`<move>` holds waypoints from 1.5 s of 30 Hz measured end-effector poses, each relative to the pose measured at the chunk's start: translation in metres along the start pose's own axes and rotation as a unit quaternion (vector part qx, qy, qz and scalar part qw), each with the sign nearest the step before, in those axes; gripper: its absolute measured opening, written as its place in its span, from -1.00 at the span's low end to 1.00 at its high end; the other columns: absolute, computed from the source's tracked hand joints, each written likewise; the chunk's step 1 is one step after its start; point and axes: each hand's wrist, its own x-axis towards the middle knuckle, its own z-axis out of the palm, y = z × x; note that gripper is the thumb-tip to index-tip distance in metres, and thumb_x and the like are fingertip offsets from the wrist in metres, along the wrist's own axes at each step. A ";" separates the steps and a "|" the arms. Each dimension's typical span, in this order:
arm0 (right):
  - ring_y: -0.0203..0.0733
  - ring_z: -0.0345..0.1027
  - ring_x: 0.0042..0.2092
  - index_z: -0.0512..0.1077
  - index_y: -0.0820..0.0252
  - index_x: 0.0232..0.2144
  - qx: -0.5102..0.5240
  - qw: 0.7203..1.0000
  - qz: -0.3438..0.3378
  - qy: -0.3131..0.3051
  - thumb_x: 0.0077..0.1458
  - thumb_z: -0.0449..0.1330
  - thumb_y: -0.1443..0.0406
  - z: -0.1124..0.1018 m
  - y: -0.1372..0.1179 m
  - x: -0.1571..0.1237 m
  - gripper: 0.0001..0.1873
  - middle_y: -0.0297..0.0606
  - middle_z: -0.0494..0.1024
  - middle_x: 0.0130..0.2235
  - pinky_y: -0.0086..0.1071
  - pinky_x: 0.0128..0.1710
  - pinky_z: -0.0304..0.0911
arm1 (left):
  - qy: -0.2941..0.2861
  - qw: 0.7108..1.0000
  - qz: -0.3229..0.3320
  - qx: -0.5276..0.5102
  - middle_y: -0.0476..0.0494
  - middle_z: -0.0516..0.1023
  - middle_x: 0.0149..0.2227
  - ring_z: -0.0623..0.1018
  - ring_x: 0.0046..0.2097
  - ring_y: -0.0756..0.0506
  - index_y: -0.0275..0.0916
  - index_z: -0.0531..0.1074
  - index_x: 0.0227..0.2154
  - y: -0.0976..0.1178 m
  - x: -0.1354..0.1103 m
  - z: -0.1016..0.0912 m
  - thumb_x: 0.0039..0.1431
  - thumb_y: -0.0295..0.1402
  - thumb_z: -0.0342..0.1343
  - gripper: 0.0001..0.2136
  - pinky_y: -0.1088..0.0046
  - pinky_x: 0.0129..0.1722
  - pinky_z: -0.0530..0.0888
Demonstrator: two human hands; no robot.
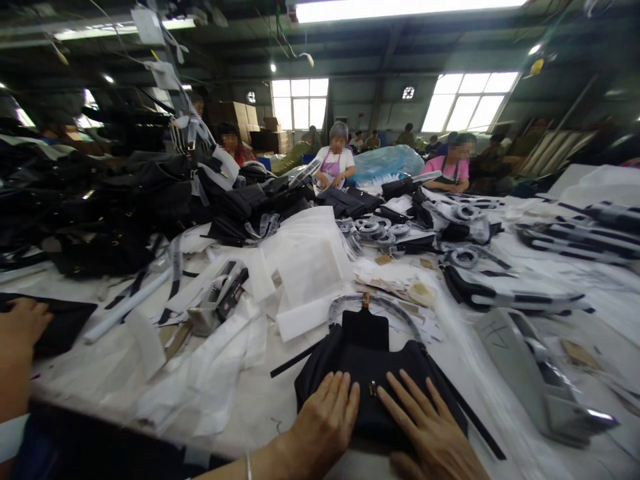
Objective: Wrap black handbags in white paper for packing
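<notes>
A black handbag (367, 347) lies flat on the white table (260, 400) right in front of me, its small gold clasp (373, 389) facing up. My left hand (325, 420) rests flat on the bag's left part, fingers stretched out and close together. My right hand (425, 427) presses flat on the bag's right part, fingers spread. The clasp sits between the two hands. A thin black strap (295, 360) runs out from the bag to the left. Neither hand holds anything.
White paper and dust bags (305, 267) lie heaped behind the handbag, beside a tape dispenser (220, 293). Black bags (115, 207) pile up at the left, wrapped straps (575, 240) at the right. Another person's hand (23, 327) rests at the far left. Several workers sit at the table's far end.
</notes>
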 end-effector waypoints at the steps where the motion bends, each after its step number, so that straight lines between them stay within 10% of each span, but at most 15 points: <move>1: 0.40 0.12 0.29 -0.10 -0.09 0.40 0.030 0.999 0.001 -0.027 0.03 0.31 0.04 -0.005 -0.005 0.010 0.01 -0.11 0.09 0.37 0.36 0.14 0.19 | 0.000 1.000 -0.006 -0.003 -0.34 0.50 0.12 0.52 0.12 -0.20 -0.42 0.32 0.18 0.004 -0.004 0.007 0.37 -0.44 -0.15 -0.61 0.26 0.17 0.35; 7: 0.05 -0.08 0.39 0.05 -0.20 0.35 0.209 0.971 0.040 -0.108 0.36 -0.04 0.01 -0.010 -0.027 0.069 -0.44 -0.32 0.11 0.37 0.21 0.33 -0.05 | -0.067 0.996 -0.021 -0.061 -0.45 0.49 0.10 0.50 0.14 -0.27 -0.50 0.37 0.10 0.014 0.000 0.003 0.34 -0.40 -0.04 -0.64 0.22 0.16 0.40; 11: 0.02 -0.08 0.40 0.07 -0.21 0.33 0.220 0.971 0.046 -0.081 0.39 -0.05 0.07 0.004 -0.024 0.071 -0.49 -0.35 0.11 0.38 0.18 0.34 -0.05 | -0.195 0.947 -0.052 -0.249 -0.18 0.63 -0.20 0.62 -0.21 -0.15 -0.25 0.52 -0.24 -0.020 0.036 -0.044 0.29 -0.30 0.08 -0.83 0.34 -0.13 0.53; 13: 0.03 -0.08 0.39 0.02 -0.21 0.35 0.206 0.976 0.042 -0.061 0.36 0.01 0.07 0.009 -0.022 0.067 -0.44 -0.34 0.12 0.38 0.19 0.34 -0.04 | -0.172 0.934 -0.122 -0.289 -0.13 0.61 -0.20 0.61 -0.19 -0.12 -0.20 0.50 -0.20 -0.047 0.058 -0.052 0.32 -0.36 0.03 -0.85 0.37 -0.14 0.51; 16: 0.05 -0.07 0.39 0.00 -0.20 0.35 0.189 0.980 0.043 -0.047 0.35 0.03 0.07 0.011 -0.023 0.064 -0.41 -0.33 0.11 0.38 0.19 0.33 -0.05 | -0.132 0.933 -0.179 -0.283 -0.23 0.50 0.08 0.48 0.11 -0.18 -0.24 0.39 0.06 -0.078 0.084 -0.035 0.24 -0.25 0.20 -0.63 0.28 0.11 0.40; 21: 0.07 -0.08 0.39 0.01 -0.20 0.35 0.189 0.980 0.036 -0.045 0.33 0.06 0.07 0.007 -0.026 0.063 -0.40 -0.31 0.05 0.39 0.14 0.34 -0.04 | -0.164 0.933 -0.191 -0.258 -0.13 0.57 -0.22 0.55 -0.15 -0.16 -0.26 0.46 -0.19 -0.084 0.092 -0.001 0.13 -0.18 0.30 -0.69 0.34 -0.16 0.46; 34: 0.12 -0.14 0.41 0.11 -0.25 0.32 0.194 0.973 0.079 -0.093 0.32 0.01 -0.04 0.004 -0.026 0.073 -0.44 -0.32 0.06 0.40 0.26 0.34 -0.12 | -0.187 0.963 -0.135 -0.142 -0.38 0.60 -0.37 0.57 -0.20 -0.31 -0.38 0.56 -0.36 -0.100 0.079 0.041 0.24 -0.12 0.16 -0.66 0.06 -0.01 0.33; 41: 0.14 -0.09 0.40 0.16 -0.18 0.31 0.174 0.979 0.064 -0.080 0.30 0.09 0.01 0.011 -0.025 0.072 -0.43 -0.25 0.17 0.37 0.25 0.34 -0.11 | -0.193 0.963 -0.019 -0.186 -0.26 0.60 -0.21 0.56 -0.09 -0.22 -0.29 0.52 -0.24 -0.071 0.092 -0.024 0.26 -0.17 0.14 -0.74 0.15 0.06 0.35; 45: 0.12 -0.09 0.40 0.15 -0.14 0.32 0.172 0.980 0.064 -0.078 0.31 0.04 -0.03 0.016 -0.026 0.071 -0.41 -0.23 0.14 0.38 0.23 0.34 -0.07 | -0.209 0.954 -0.001 -0.215 -0.47 0.28 0.28 0.28 0.30 -0.35 -0.39 0.13 0.29 -0.038 0.034 -0.042 0.14 0.05 0.18 -0.20 0.02 0.27 0.18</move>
